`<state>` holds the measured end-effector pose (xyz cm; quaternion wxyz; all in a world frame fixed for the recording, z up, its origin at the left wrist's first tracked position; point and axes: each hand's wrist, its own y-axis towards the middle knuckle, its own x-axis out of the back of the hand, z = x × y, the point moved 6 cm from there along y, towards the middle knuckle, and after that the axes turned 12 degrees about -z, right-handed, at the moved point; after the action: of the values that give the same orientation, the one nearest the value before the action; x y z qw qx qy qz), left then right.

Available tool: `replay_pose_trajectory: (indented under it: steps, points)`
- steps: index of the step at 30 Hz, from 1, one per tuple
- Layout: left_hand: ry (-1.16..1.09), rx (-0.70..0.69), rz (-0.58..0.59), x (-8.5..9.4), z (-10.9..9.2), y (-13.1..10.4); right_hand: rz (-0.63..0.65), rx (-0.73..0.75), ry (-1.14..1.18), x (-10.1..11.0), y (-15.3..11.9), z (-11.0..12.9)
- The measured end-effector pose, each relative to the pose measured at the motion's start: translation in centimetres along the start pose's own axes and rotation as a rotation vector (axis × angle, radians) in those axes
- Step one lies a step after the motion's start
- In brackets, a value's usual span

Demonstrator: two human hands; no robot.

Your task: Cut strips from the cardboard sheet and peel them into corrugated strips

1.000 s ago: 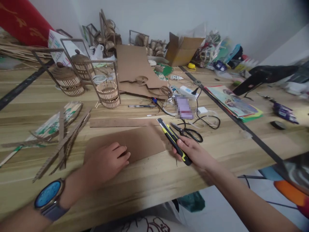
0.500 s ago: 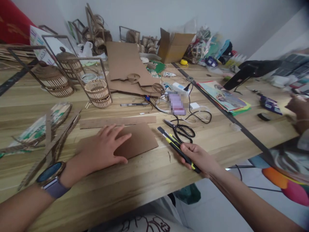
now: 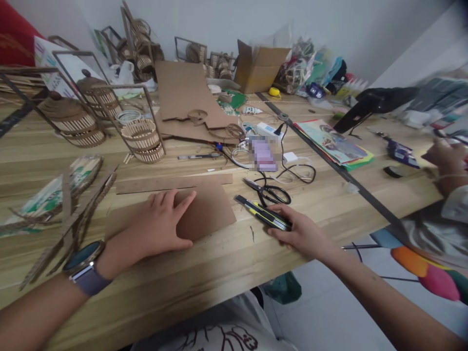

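Note:
My left hand (image 3: 157,222) lies with fingers spread on a brown cardboard sheet (image 3: 212,209) and covers part of it. In my right hand (image 3: 300,231) is a black and yellow utility knife (image 3: 265,213), gripped by its sides low over the wooden table. Its front end points left, toward the sheet's right edge. Black-handled scissors (image 3: 272,192) lie just beyond the knife. A narrow cardboard strip (image 3: 171,184) lies along the far side of the sheet.
Small stick buckets (image 3: 142,139) with tall handles stand at the left. Crossed cardboard strips (image 3: 78,219) lie near my left forearm. A phone (image 3: 263,153) and cables are beyond the scissors. At the far right a co-worker's hand (image 3: 448,158) shows above the table (image 3: 204,273).
My right hand has lowered the utility knife toward the table and turned it flatter, with the grip now over its top. My left hand stays on the cardboard. The view has shifted slightly.

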<state>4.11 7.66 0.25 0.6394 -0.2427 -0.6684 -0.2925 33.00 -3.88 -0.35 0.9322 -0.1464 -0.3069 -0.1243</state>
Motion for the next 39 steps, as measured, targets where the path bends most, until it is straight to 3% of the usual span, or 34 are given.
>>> replay_pose_trajectory:
  steps: [5,14,28,34,39]
  points:
    - [0.051,-0.033,-0.097,-0.1,0.0,-0.7,-0.039,0.437,-0.293,0.3,-0.1,2.2]
    - [0.067,-0.123,-0.135,0.1,0.5,-1.0,0.060,0.715,-0.474,-0.3,0.4,3.2]
    - [-0.052,-0.272,-0.190,-1.1,1.1,-1.6,0.216,0.820,-0.424,-1.2,-0.4,3.7]
    - [-0.132,-0.484,-0.143,-2.3,-0.2,-2.2,0.222,0.823,-0.494,-1.5,-0.6,2.9]
    - [-0.166,-0.509,-0.067,-1.9,-1.5,-1.0,0.212,0.845,-0.554,-1.8,-0.8,3.0]
